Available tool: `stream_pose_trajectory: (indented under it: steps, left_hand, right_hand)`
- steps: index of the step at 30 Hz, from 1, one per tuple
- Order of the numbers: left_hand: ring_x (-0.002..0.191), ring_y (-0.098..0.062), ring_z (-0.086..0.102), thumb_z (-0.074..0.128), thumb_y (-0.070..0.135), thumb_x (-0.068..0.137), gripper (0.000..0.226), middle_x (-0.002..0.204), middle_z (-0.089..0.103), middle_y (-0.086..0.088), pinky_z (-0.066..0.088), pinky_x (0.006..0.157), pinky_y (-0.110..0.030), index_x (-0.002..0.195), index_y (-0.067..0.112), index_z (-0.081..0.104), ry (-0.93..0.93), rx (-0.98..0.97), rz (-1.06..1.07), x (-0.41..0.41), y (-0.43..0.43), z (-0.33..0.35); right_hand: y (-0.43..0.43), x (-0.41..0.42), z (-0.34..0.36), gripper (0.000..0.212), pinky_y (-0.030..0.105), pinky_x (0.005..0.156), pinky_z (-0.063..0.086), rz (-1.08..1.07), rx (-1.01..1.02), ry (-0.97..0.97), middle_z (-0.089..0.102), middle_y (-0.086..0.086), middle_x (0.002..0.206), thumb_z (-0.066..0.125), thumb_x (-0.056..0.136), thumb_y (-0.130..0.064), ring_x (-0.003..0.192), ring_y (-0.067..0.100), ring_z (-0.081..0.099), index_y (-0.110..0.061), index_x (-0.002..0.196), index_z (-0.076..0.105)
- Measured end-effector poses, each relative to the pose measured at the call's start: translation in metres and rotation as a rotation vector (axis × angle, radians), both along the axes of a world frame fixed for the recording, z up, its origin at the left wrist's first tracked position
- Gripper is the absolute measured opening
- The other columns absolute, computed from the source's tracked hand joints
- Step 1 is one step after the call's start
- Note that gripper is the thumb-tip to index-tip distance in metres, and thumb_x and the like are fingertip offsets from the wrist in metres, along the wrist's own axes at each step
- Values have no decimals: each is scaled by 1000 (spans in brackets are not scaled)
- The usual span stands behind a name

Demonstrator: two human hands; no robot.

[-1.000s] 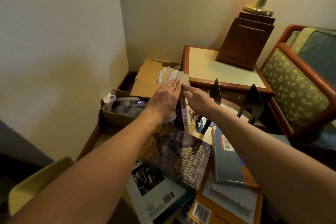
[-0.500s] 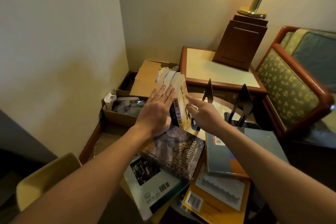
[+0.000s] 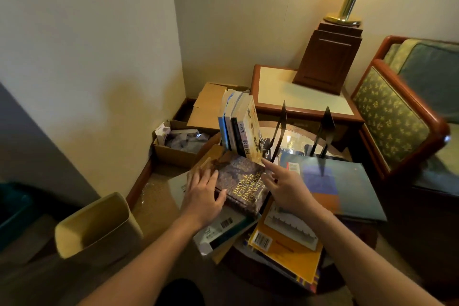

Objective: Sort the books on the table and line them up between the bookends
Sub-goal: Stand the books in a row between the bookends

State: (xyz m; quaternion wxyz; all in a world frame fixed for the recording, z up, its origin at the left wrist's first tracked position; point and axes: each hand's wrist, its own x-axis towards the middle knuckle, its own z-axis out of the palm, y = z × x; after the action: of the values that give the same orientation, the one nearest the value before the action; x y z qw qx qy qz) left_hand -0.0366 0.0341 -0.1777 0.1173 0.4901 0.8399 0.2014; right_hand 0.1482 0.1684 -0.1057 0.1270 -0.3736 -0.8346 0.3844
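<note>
Now, left hand point(image 3: 202, 194) lies spread on the handbook point(image 3: 244, 181), gripping nothing; right hand point(image 3: 285, 187) open, forefinger out, empty; standing books point(image 3: 238, 129) just behind the handbook, bookends point(image 3: 278, 136) behind-right; jog that unpropped row, it could topple.

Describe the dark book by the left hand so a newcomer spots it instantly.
Find the row of upright books left of the black bookends. Flat in front of it lies a dark book, beside the left hand. It alone bears gold lettering, "Simon & Schuster Handbook".
</note>
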Motion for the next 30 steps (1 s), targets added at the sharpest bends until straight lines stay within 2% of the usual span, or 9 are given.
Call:
stream_pose_trajectory:
  steps: [4, 6, 8, 14, 18, 23, 25, 27, 30]
  left_hand:
    - [155, -23, -4, 35, 55, 102, 66, 168, 9, -3, 2, 126, -48, 159, 26, 17, 8, -25, 20, 7, -17, -12]
    - [155, -23, -7, 36, 55, 102, 66, 169, 8, -5, 3, 126, -49, 159, 28, 16, 4, -26, 45, 6, -23, -14]
    - [155, -25, -7, 37, 56, 102, 66, 169, 3, -6, 5, 126, -50, 159, 31, 16, -21, -40, 76, 2, -27, -13]
    - [154, -35, 5, 42, 58, 100, 68, 168, -14, 0, 20, 121, -53, 158, 36, 16, -199, -121, 152, -10, -30, 1]
    - [145, -34, 33, 43, 50, 101, 57, 167, 14, -7, 39, 112, -55, 153, 35, 26, -382, -23, 225, -28, -24, 7]
    - [129, -28, 50, 62, 44, 95, 71, 149, 43, -11, 48, 105, -45, 152, 17, 31, -559, 41, 349, -41, -11, 8]
    - [113, -23, 57, 72, 46, 87, 61, 131, 53, -7, 53, 95, -43, 133, 19, 41, -649, 66, 392, -47, -9, 5]
    - [108, -23, 58, 77, 47, 82, 62, 120, 53, -3, 53, 89, -40, 123, 24, 37, -753, 89, 415, -53, -6, 7]
    - [108, -23, 59, 81, 43, 80, 68, 122, 55, -6, 52, 96, -44, 129, 21, 39, -945, 181, 431, -60, -1, 10]
  right_hand:
    - [-25, 13, -6, 52, 18, 70, 47, 40, 60, -73, 65, -9, 105, 54, 102, -28, 80, 1, 58, -33, 152, 39]
    - [-35, 16, -11, 52, 26, 89, 51, 89, 109, -107, 65, -4, 128, 54, 102, -29, 108, 9, 62, -33, 152, 39]
    - [-42, 16, -17, 52, 33, 106, 46, 148, 153, -164, 50, -4, 150, 52, 102, -31, 134, 16, 49, -35, 152, 38]
    - [-61, 11, -28, 41, 40, 120, 23, 148, 211, -351, 24, -2, 165, 43, 105, -38, 154, 22, 11, -35, 146, 48]
    - [-66, 2, -22, 34, 39, 116, 30, 134, 225, -358, 33, -2, 161, 44, 104, -39, 151, 25, 20, -32, 133, 61]
    - [-62, -9, -26, 27, 38, 106, 41, 105, 201, -304, 55, -5, 141, 49, 102, -37, 144, 28, 33, -26, 117, 69]
    - [-61, -13, -29, 24, 36, 95, 49, 87, 204, -255, 63, -10, 112, 53, 100, -38, 128, 26, 48, -22, 104, 71]
    - [-59, -17, -31, 22, 32, 83, 51, 71, 221, -222, 54, -16, 90, 56, 97, -39, 104, 17, 54, -21, 96, 70]
    - [-56, -20, -36, 16, 30, 75, 54, 39, 216, -172, 58, -11, 89, 61, 94, -39, 86, 10, 56, -25, 90, 66]
